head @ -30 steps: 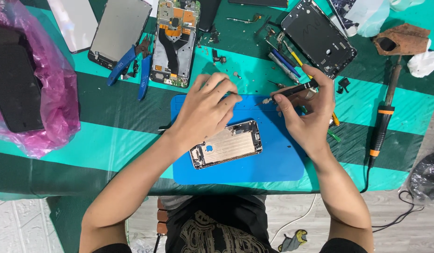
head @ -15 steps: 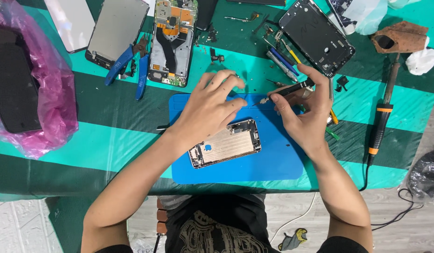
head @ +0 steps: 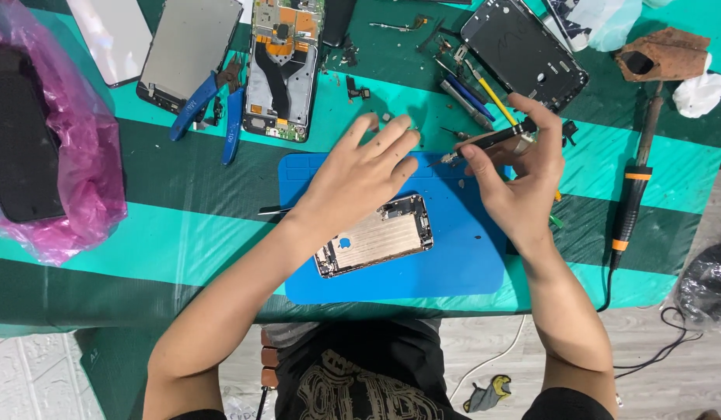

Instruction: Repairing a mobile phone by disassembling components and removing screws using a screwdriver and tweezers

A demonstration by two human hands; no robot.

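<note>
An opened phone body [head: 376,236] with a gold-coloured inner plate lies tilted on the blue work mat [head: 454,264]. My left hand [head: 357,175] hovers over the mat's upper left, fingers spread and pointing up-right, with nothing visibly in it. My right hand [head: 520,175] grips a thin black screwdriver [head: 485,143] whose tip points left toward my left fingertips. Whether the tip touches a small part cannot be told.
A dismantled phone frame [head: 281,66], a screen panel [head: 188,50] and blue-handled cutters [head: 213,109] lie at the upper left. A black phone housing [head: 524,50] and pens sit at the upper right. A soldering iron [head: 633,198] lies at right, a pink bag [head: 57,148] at left.
Both hands have drifted slightly apart. The screwdriver stays in my right hand, tip still pointing left. The phone body has not moved.
</note>
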